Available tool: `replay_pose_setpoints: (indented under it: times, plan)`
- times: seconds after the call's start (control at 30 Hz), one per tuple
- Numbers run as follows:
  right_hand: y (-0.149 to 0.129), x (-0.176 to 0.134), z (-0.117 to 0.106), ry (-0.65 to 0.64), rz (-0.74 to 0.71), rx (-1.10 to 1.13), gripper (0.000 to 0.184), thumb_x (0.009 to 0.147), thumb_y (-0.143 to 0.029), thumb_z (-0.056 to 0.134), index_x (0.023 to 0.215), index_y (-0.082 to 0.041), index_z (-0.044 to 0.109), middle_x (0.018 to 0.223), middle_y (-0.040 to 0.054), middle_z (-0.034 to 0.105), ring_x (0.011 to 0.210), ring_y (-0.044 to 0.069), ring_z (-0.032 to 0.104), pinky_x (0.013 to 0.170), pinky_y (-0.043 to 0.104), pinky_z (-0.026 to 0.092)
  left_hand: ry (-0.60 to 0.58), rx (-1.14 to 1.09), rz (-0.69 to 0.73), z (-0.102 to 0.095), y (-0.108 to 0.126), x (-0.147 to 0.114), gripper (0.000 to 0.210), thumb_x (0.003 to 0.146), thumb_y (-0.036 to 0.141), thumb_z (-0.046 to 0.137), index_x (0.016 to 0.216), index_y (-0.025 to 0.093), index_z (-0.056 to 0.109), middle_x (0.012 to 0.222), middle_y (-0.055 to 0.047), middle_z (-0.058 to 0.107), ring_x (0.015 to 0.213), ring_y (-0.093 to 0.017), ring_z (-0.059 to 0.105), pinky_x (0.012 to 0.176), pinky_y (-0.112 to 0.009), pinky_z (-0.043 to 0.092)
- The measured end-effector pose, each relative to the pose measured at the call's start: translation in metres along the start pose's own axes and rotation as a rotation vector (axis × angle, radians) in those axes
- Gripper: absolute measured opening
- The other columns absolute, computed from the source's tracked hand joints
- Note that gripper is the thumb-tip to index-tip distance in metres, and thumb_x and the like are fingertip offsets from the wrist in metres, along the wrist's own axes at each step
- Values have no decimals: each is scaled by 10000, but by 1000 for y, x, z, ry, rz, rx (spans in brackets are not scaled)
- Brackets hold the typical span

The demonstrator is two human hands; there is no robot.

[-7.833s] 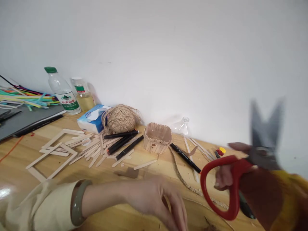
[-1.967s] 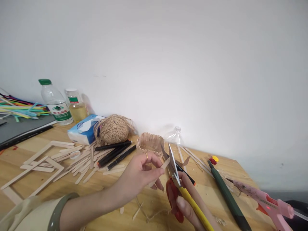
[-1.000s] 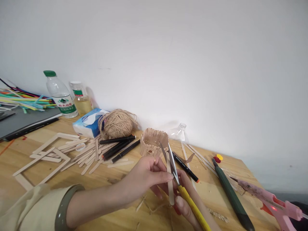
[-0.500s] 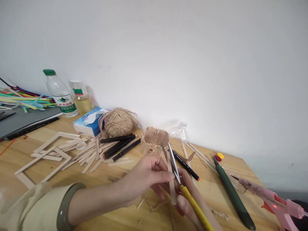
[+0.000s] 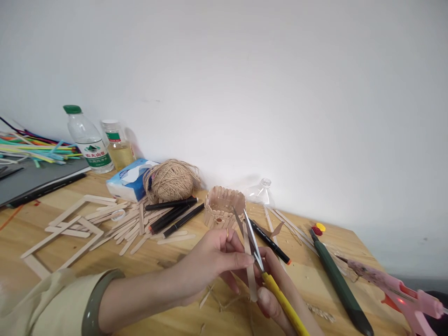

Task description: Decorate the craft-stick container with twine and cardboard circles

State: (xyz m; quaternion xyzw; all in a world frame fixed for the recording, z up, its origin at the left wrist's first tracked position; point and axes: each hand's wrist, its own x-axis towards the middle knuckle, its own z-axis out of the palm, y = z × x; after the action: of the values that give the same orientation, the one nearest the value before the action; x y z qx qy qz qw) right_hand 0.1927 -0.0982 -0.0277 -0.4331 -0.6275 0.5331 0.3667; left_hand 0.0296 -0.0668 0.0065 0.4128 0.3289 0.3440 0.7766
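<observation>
Between the thumb and fingers of my left hand (image 5: pixel 224 256) is a wooden craft stick (image 5: pixel 251 277), held nearly upright. My right hand (image 5: pixel 276 298) grips yellow-handled scissors (image 5: pixel 285 301), whose blades point up and away from me, slightly parted. The stick lies close along the blades; whether they touch it I cannot tell. Behind the blade tips stands a small basket (image 5: pixel 226 205) walled with short stick pieces. A black marker (image 5: pixel 269 242) with an orange end lies just right of the blades. Part of my right hand is hidden behind the stick and scissors.
Loose craft sticks (image 5: pixel 129 228), black markers (image 5: pixel 175 212) and a twine ball (image 5: pixel 173 179) lie left of centre. Behind are a tissue pack (image 5: pixel 129 179) and a water bottle (image 5: pixel 91 144). At right rest a dark green tool (image 5: pixel 341 284) and a pink glue gun (image 5: pixel 395 289) with a red light.
Both hands keep the same hold, with the stick and scissors almost where they were. The whole view has shifted very slightly, leaving the things a little lower in the picture.
</observation>
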Motion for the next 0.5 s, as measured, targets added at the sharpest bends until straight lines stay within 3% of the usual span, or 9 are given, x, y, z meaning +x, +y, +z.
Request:
replay_pose_setpoints:
  times: [0.33,0.5]
  plan:
    - [1,-2,-4,10,-19,18,627,645,-783,514,922,-238,378,732,-30,416,578,113,315,518,259,243,7,66,26,-3,2,0,284,657,306,724,667,146,490,656,-26,671,573,-127,626,465,-194,441]
    - [4,-4,-7,9,-23,1,613,654,-784,504,909,-243,370,646,-63,327,552,113,254,511,266,217,27,73,8,-3,6,-2,347,602,353,758,648,146,484,604,-3,645,512,-109,599,467,-208,445]
